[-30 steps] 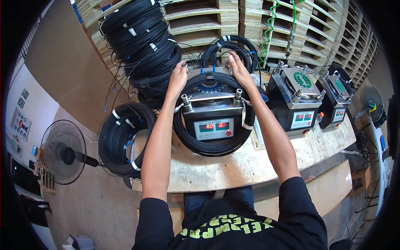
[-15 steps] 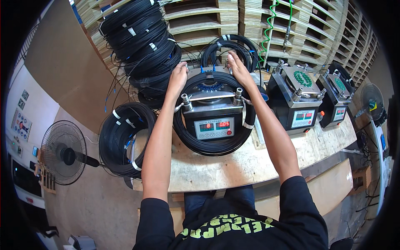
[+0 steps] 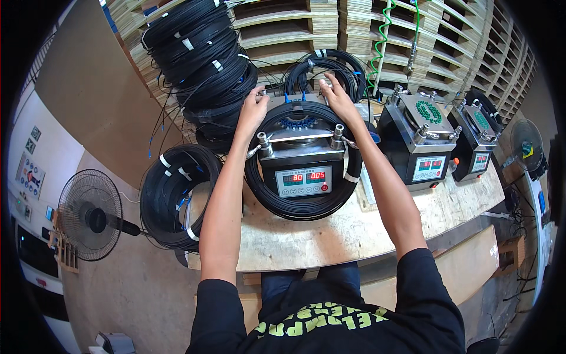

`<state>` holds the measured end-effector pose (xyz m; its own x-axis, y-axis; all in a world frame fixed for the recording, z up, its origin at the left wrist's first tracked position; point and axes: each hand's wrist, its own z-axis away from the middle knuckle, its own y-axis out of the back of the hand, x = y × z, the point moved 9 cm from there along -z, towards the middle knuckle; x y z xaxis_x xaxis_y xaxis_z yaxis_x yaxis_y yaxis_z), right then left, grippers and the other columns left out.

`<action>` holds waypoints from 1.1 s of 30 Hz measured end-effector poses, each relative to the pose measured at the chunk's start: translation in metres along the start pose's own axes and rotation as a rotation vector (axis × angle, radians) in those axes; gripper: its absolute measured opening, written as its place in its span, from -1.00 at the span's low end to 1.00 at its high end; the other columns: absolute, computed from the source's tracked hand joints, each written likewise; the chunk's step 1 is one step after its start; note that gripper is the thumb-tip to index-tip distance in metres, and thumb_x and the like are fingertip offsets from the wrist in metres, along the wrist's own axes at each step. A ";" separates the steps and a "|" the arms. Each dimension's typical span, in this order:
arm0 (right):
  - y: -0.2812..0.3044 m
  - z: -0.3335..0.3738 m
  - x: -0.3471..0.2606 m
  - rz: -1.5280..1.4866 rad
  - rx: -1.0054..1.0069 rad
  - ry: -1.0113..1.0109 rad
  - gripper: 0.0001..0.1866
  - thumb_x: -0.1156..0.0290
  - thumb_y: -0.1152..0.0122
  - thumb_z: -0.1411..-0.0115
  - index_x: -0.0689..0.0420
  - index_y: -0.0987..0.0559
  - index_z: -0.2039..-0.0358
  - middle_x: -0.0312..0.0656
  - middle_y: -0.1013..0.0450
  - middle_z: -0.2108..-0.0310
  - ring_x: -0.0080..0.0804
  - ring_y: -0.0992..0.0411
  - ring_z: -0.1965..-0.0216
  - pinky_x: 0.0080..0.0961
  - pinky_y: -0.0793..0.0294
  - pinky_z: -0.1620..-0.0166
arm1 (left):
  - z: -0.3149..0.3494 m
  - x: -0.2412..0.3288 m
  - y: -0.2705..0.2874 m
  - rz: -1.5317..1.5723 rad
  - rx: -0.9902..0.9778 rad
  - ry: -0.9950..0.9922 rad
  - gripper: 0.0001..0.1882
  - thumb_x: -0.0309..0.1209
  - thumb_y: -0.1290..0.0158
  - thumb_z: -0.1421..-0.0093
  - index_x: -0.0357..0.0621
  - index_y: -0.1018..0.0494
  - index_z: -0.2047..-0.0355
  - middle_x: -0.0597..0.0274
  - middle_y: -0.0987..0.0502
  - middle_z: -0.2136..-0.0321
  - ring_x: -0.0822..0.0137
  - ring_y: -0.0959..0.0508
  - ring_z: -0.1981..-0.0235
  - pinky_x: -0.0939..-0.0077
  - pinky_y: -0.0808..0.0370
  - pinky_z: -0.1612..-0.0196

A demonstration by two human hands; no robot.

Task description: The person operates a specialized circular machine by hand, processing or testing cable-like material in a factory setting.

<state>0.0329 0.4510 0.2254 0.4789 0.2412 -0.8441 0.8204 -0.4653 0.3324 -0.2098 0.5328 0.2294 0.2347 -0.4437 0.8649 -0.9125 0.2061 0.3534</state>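
Observation:
A fiber connector polishing machine (image 3: 303, 152), black with a metal top, stands in front of me. A coil of black cable (image 3: 299, 213) hangs round it, and blue connectors (image 3: 298, 123) ring its top plate. My left hand (image 3: 253, 110) has its fingers closed round the metal corner post at the machine's far left. At the far right corner post (image 3: 323, 89), my right hand (image 3: 340, 101) bends thumb and fingers about the metal. The two near posts (image 3: 263, 141) have side levers and are untouched. Red digits glow on the front display (image 3: 304, 181).
Stacked black cable coils (image 3: 197, 65) rise at the left, above another upright coil (image 3: 177, 197). Two similar machines (image 3: 415, 144) stand on the wooden table (image 3: 283, 248) to the right. A fan (image 3: 91, 215) is at the left. Wooden pallets (image 3: 289, 35) line the back.
My right hand's fingers, straighter before, have curled in at the far right post. My left fingers have shifted slightly at theirs. The display's red digits have changed.

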 end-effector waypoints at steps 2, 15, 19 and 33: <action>0.000 -0.002 0.000 0.015 0.017 0.020 -0.33 -0.04 0.04 -0.35 0.16 -0.21 -0.29 0.04 -0.55 0.29 -0.26 -0.54 0.16 -0.40 -0.43 0.04 | -0.004 -0.007 0.003 -0.035 0.031 0.013 -0.52 -0.31 0.05 -0.24 -0.28 -0.38 -0.13 0.11 -0.59 0.28 0.43 -0.49 0.33 0.57 -0.40 0.22; -0.002 -0.002 0.006 0.029 -0.028 0.030 -0.44 0.32 -0.09 -0.28 0.03 -0.26 -0.28 -0.07 -0.49 0.39 -0.31 -0.49 0.31 -0.37 -0.43 0.11 | -0.002 -0.001 0.005 -0.060 0.048 -0.008 -0.53 -0.25 0.06 -0.27 -0.31 -0.40 -0.09 -0.03 -0.61 0.36 0.24 -0.58 0.33 0.43 -0.44 0.15; -0.002 0.001 0.000 0.035 -0.003 0.052 -0.44 0.29 -0.07 -0.29 0.05 -0.26 -0.28 -0.06 -0.49 0.35 -0.31 -0.49 0.28 -0.39 -0.43 0.08 | -0.002 0.001 0.005 -0.059 0.047 -0.002 -0.53 -0.25 0.04 -0.26 -0.30 -0.41 -0.09 -0.01 -0.60 0.43 0.25 -0.58 0.38 0.42 -0.45 0.18; -0.004 -0.011 0.010 0.050 -0.077 0.036 -0.21 0.46 -0.12 -0.17 0.03 -0.02 -0.38 -0.11 -0.46 0.45 -0.34 -0.47 0.37 -0.42 -0.44 0.13 | -0.013 0.012 0.004 -0.315 0.010 -0.045 -0.52 -0.31 -0.04 -0.17 -0.25 -0.42 -0.09 -0.06 -0.62 0.32 0.03 -0.62 0.21 0.28 -0.48 0.06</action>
<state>0.0377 0.4645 0.2200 0.5294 0.2501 -0.8107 0.8161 -0.4113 0.4060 -0.2061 0.5399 0.2458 0.4914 -0.5226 0.6967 -0.8005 0.0443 0.5977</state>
